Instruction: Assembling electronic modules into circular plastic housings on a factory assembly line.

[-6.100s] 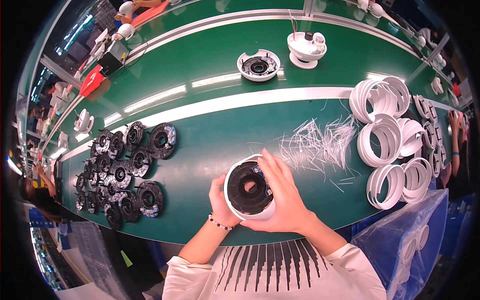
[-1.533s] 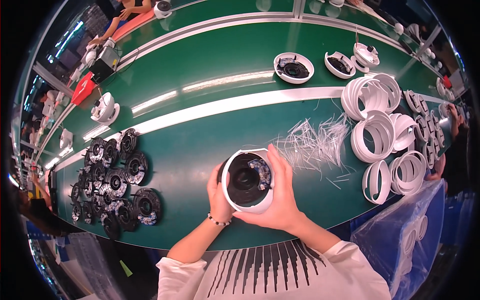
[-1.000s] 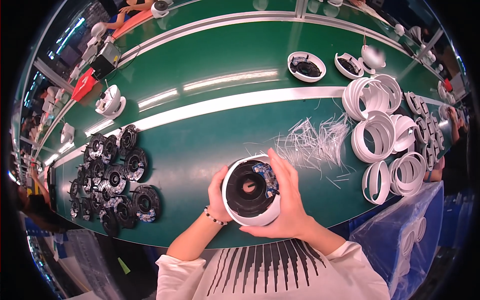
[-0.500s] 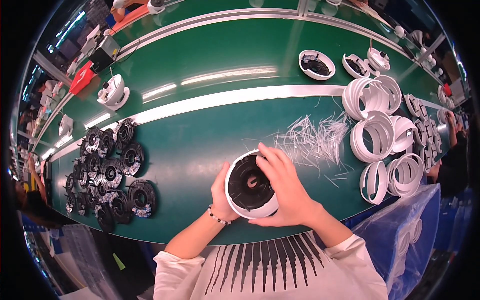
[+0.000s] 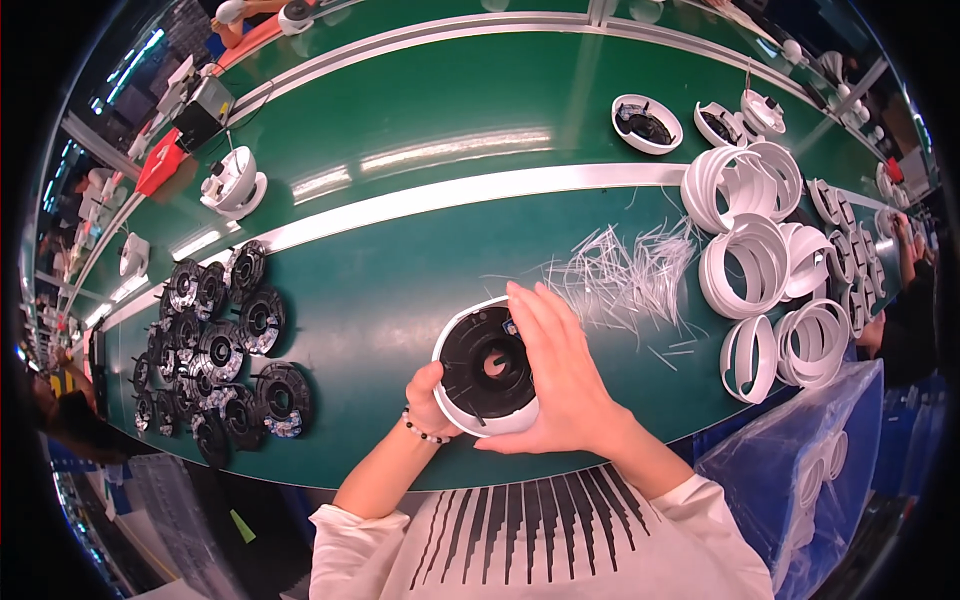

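Both my hands hold a white round housing above the near edge of the green table. A black disc point(image 5: 470, 362) with a central hole sits inside the white housing point(image 5: 462, 418), its face turned up toward me. My left hand point(image 5: 432, 402) grips the lower left side, with the thumb against the rim. My right hand point(image 5: 568, 375) wraps the right side, its fingers reaching over the upper rim and its thumb under the lower edge. A small blue-and-white patch shows on the disc beside the right fingers. The housing's underside and some left fingers are hidden.
Several black discs with wiring point(image 5: 220, 350) cluster on the left. Thin white strips point(image 5: 630, 275) lie loose right of centre, beside stacked white rings point(image 5: 745, 265). Beyond a pale rail, white housings point(image 5: 648, 125) and a dome camera point(image 5: 235, 180) stand. A plastic-lined blue bin point(image 5: 790, 470) is at the lower right.
The housing has moved slightly left and turned a little in my hands. My left thumb now bends onto its rim. White housings beyond the rail have shifted slightly right.
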A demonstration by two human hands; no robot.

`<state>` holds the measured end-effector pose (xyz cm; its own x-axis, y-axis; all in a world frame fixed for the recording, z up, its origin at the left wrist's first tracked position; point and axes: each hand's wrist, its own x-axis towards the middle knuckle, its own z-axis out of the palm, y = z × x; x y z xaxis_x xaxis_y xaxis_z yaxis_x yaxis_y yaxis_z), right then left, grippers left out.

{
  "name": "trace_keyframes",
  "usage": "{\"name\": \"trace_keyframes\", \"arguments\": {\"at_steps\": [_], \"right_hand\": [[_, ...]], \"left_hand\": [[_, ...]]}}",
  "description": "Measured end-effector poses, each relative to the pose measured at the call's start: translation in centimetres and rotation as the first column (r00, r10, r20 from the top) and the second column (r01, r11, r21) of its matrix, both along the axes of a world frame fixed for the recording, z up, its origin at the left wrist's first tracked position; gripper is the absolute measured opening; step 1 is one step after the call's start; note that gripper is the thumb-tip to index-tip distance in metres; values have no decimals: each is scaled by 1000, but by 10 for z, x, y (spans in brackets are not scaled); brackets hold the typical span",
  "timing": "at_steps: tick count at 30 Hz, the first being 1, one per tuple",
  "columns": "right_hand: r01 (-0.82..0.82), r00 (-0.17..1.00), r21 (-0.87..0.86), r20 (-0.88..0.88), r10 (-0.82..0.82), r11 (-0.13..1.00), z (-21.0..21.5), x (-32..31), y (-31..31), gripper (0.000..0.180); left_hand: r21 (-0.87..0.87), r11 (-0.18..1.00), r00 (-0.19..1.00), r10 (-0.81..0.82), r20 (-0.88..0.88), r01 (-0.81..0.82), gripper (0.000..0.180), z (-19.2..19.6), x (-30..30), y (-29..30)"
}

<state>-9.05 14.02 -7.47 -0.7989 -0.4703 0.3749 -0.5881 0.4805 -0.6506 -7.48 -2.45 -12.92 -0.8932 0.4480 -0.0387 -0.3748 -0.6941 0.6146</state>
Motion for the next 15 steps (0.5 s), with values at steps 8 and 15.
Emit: {"name": "trace_keyframes", "arguments": {"at_steps": [8, 15], "right_hand": [[-183, 983, -5, 32, 183, 983, 3, -15, 1, 111], [104, 995, -136, 3, -104, 985, -20, 2, -16, 111]], "left_hand": [[89, 991, 982, 87, 168, -103, 72, -2, 0, 2], [25, 984, 967, 167, 193, -175, 67, 23, -10, 16]]}}
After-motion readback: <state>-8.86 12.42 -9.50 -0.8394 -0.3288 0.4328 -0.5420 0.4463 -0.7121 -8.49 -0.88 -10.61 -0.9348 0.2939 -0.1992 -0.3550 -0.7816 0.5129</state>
